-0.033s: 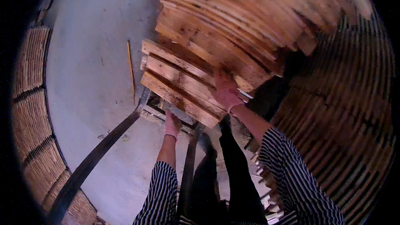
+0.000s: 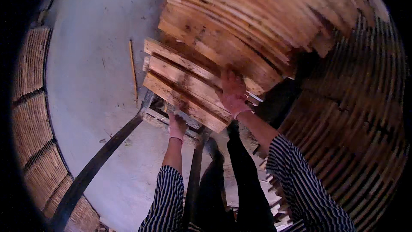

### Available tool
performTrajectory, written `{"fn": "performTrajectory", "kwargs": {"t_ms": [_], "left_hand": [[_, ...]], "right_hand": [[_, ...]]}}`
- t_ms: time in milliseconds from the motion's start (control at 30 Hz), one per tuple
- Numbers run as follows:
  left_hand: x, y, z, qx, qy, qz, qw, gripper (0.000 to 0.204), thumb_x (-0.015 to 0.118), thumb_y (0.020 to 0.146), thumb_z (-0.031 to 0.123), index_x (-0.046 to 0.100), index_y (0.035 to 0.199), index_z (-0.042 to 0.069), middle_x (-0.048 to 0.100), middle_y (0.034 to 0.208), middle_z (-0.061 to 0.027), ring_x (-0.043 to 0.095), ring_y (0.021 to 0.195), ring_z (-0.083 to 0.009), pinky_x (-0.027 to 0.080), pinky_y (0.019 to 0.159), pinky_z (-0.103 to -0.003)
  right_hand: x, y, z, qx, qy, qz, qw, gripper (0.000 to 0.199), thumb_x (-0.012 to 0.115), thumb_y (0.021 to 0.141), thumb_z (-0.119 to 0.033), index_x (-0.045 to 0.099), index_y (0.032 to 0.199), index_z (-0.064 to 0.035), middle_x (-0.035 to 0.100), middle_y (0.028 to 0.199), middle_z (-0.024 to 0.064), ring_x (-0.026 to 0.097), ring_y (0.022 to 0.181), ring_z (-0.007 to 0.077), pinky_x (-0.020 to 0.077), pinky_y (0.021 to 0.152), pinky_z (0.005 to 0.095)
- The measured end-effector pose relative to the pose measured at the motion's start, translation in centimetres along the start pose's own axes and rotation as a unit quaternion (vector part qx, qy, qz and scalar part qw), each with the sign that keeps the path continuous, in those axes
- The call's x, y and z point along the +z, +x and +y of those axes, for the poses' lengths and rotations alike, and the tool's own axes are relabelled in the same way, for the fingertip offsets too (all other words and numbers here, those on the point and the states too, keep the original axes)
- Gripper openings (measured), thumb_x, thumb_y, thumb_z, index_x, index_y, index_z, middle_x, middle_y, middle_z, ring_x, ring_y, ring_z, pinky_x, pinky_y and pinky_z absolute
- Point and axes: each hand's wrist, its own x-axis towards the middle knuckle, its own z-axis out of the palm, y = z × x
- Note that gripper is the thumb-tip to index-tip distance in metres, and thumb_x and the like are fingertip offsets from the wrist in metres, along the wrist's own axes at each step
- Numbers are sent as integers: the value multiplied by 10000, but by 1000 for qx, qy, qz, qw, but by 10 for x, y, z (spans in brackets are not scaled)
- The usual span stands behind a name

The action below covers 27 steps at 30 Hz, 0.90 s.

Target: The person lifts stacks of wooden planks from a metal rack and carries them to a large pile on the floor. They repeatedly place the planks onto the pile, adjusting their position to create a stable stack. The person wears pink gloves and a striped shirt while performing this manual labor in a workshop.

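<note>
Several wooden planks [image 2: 184, 74] lie side by side with gaps between them, on a low dark-framed cart or stand [image 2: 150, 112]. My right hand [image 2: 234, 91], in a pinkish glove, rests over the planks' right end with its fingers stretched out toward the larger board stack. My left hand [image 2: 177, 125], also gloved, is just below the nearest plank's front edge, beside the frame. Its fingertips are dark and blurred, so I cannot make out their grip. Beyond the planks rises a tall stack of boards [image 2: 223, 30], its upper layers uneven.
Long dark handles [image 2: 96, 161] run from the frame toward me. A thin yellowish stick [image 2: 133, 73] lies on the grey floor [image 2: 92, 86]. Stacked slats [image 2: 32, 118] line the left side, and a large dark stack of slats [image 2: 343, 133] fills the right.
The view has shifted very slightly. My right hand's fingers show a little more spread over the planks; the planks stay in the same place on the frame.
</note>
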Motion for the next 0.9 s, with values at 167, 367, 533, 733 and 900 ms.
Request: {"fn": "performTrajectory", "kwargs": {"t_ms": [167,367,533,733,900], "left_hand": [[-21,86,-31,60,-203,-45,976,631,357,1045,639,644,1298,137,649,1289,-78,602,1168,-275,480,1025,-413],[24,65,-55,-14,-169,-170,971,942,466,891,828,408,1554,161,472,1541,-84,474,1382,-329,426,1118,-571],[24,31,-50,23,-194,-205,959,1110,431,817,924,237,1646,213,230,1699,-49,255,1526,-352,236,1232,-571],[43,64,-52,126,-176,-73,974,991,411,881,862,284,1626,221,269,1677,-60,276,1509,-345,238,1233,-576],[46,40,-50,96,-162,-84,979,919,395,917,813,329,1590,189,326,1624,-87,352,1436,-351,284,1204,-591]], "right_hand": [[-6,-2,-5,-24,40,-147,988,752,604,966,-403,311,1573,-67,438,1524,255,417,1419,423,361,1130,619],[-18,-33,-5,-78,110,-246,960,636,612,974,-340,439,1504,-34,447,1486,267,395,1412,441,343,1132,638],[-7,-36,-18,-36,176,-25,984,895,688,898,-528,347,1541,-7,341,1544,317,358,1400,506,299,1176,615],[2,-8,-31,44,106,-100,988,925,739,852,-511,362,1524,0,381,1515,304,418,1355,478,362,1141,574],[-29,-14,-23,-21,12,-199,980,947,789,797,-451,367,1518,-4,399,1505,289,427,1359,470,384,1124,589]]}}
